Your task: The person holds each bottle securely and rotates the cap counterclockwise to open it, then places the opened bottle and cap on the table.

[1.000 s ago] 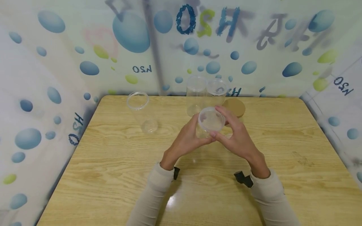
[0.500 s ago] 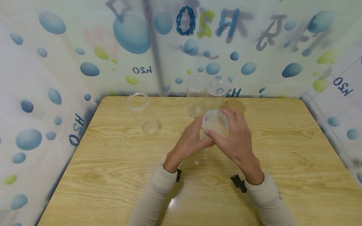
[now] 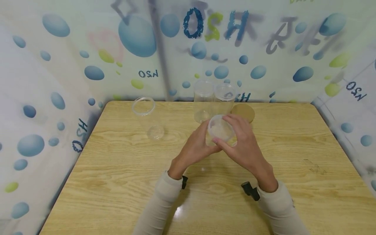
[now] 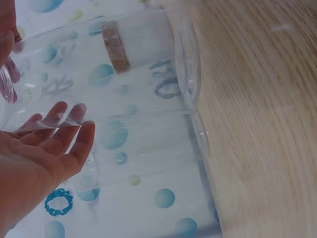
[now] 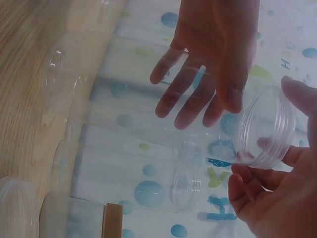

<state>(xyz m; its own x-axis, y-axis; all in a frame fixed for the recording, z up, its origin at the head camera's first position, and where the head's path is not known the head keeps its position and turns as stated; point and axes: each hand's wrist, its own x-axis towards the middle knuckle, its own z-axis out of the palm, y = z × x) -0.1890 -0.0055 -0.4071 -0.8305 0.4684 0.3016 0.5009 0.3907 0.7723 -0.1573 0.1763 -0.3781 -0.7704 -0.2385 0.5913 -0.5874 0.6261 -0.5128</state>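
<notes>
A clear plastic jar (image 4: 143,49) is held up off the table, between both hands. My left hand (image 3: 196,143) grips its body from the side, with the fingers spread along the wall in the right wrist view. Around the ridged clear lid (image 5: 267,129) at the jar's top curl the thumb and fingers of my right hand (image 3: 245,140). From above, the lid looks whitish and round. Nothing shows inside the jar.
Two tall clear jars (image 3: 204,104) stand behind the hands, near the table's back edge. Beside them is a container with a round brown lid (image 3: 244,112). An open clear jar (image 3: 143,114) stands at the left on the wooden table (image 3: 117,182).
The right hand has shifted round the lid's rim, its fingers and thumb changing position. The jar has moved slightly toward the person, with small sideways shifts. The other containers stay put.
</notes>
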